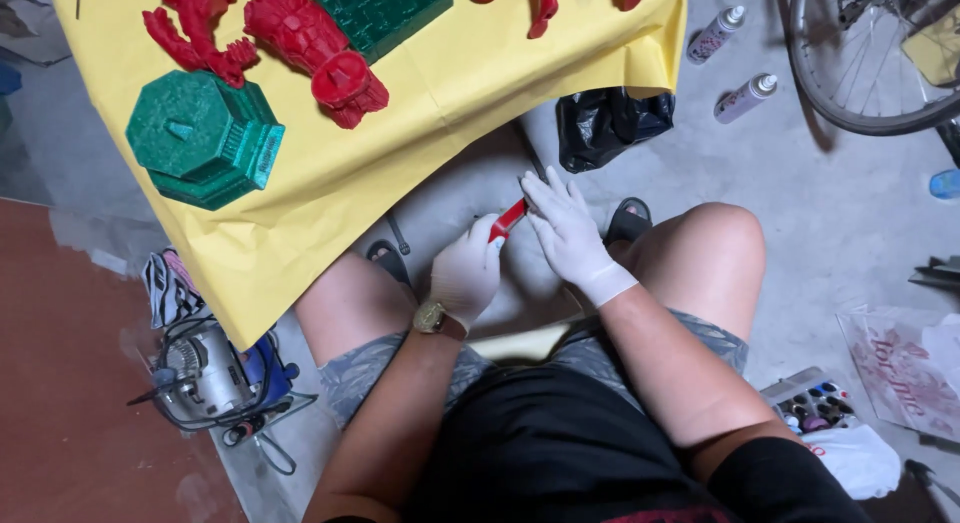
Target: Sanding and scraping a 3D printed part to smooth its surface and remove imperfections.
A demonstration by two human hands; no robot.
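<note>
Up top, a yellow sheet covers the work surface, and on it sit a green octagonal model, a green block with a brick pattern and several red figure parts. On the concrete floor beyond the knees there's a black plastic bag, two small spray bottles and a bicycle wheel off to the right. Down by the left side lies a small motor tool with tangled cable; by the right hip, a tray of small paint pots and a clear printed bag. Nothing blocks the hands.

Now the hands, both in white gloves, meet between the bare knees. The left hand, a gold watch at its wrist, is closed around the lower end of a small red piece, which points up and right. The right hand reaches in from the right, fingers extended, fingertips touching the piece's upper end; whether it pinches or merely rests there, I cannot tell.
</note>
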